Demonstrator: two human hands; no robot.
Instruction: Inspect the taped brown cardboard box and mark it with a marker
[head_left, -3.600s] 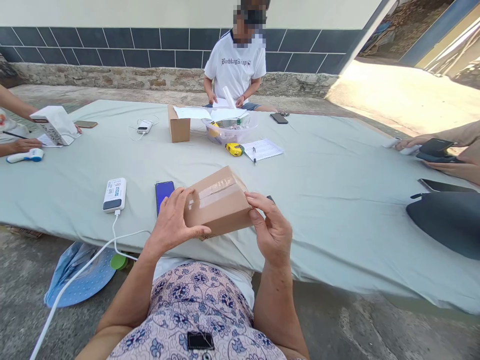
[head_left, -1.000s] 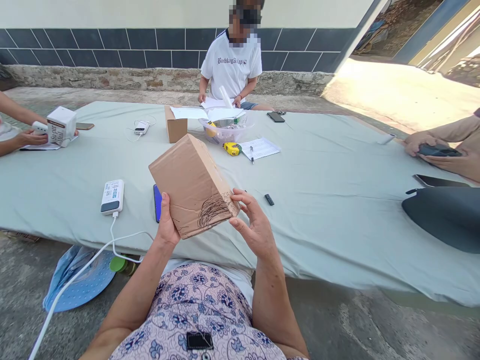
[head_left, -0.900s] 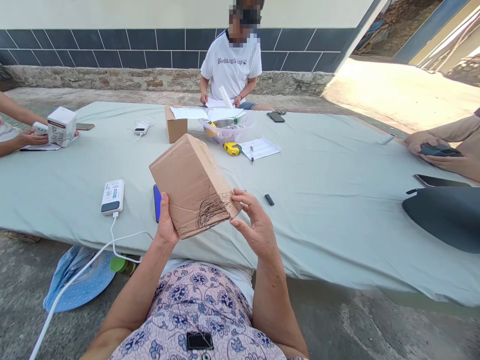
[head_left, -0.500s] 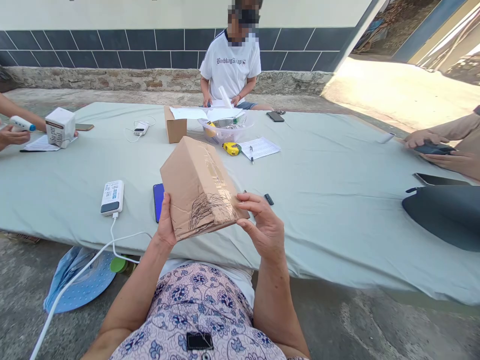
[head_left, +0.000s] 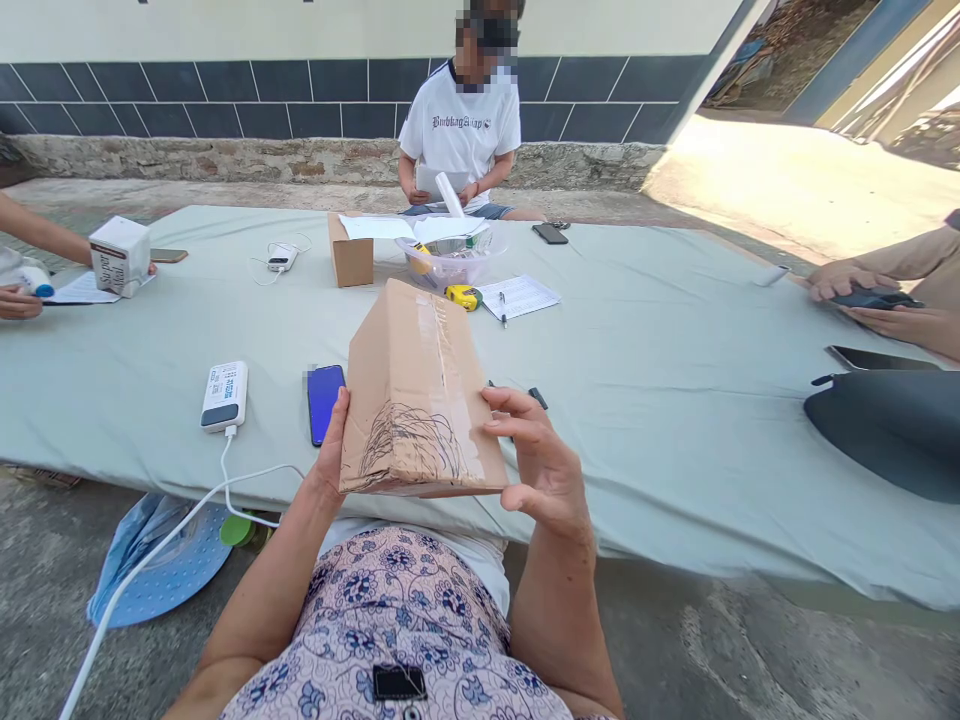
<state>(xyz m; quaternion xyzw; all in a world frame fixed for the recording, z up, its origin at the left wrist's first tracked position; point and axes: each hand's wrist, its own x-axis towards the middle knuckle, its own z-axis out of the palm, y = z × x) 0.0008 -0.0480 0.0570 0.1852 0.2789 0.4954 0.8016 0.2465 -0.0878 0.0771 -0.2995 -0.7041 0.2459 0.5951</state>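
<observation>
On the left of your worktop, draped in pale green cloth (head_left: 690, 380), a white cube-shaped carton with dark lettering (head_left: 120, 257) stands near another person's hand (head_left: 21, 303). Nearer you lies a white rectangular power bank with a dark end panel (head_left: 225, 397). Next comes a flat phone with a blue screen (head_left: 325, 405), just beside your left hand (head_left: 328, 458), which is closed around the left side of a brown cardboard box (head_left: 416, 400). You have that box tilted at the near middle, with clear tape along its upper right face and dark scribbles at its near end; you cannot tell whether it touches the cloth. Beyond it sits a yellow tape measure (head_left: 463, 297). Your right hand (head_left: 510, 450) is half open, fingers loosely curved, fingertips at the box's right edge and thumb by its near right corner. At far right lies a dark grey curved visor (head_left: 889, 435).
</observation>
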